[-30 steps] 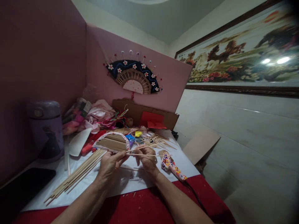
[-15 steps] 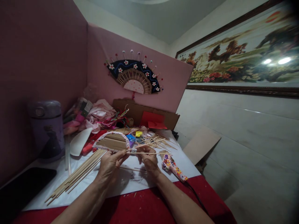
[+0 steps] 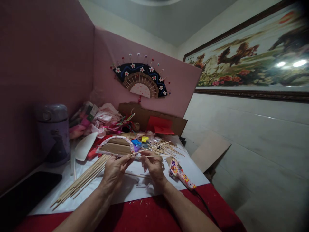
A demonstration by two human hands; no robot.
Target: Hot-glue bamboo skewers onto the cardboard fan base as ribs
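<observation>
A half-round piece of cardboard with a white-and-pink patterned edging is held up in front of me. My left hand pinches its lower right corner between thumb and fingers. Two thin wooden sticks spread out to the right from that corner, their left ends by my left fingertips. My right hand has its fingers closed around the sticks a short way along; the exact grip is partly hidden. Below and left of the cardboard lies a bundle of bamboo sticks on white paper.
A flower-patterned glue gun with a cord lies right of my hands. At left stand a purple bottle and a dark phone. Pink cloth, clay packets and more sticks fill the back. A decorated fan hangs behind.
The whole view has shifted slightly, moving the background a little to the right. The right-hand ends of the sticks sit slightly higher. Both hands stay at the cardboard's corner and the sticks.
</observation>
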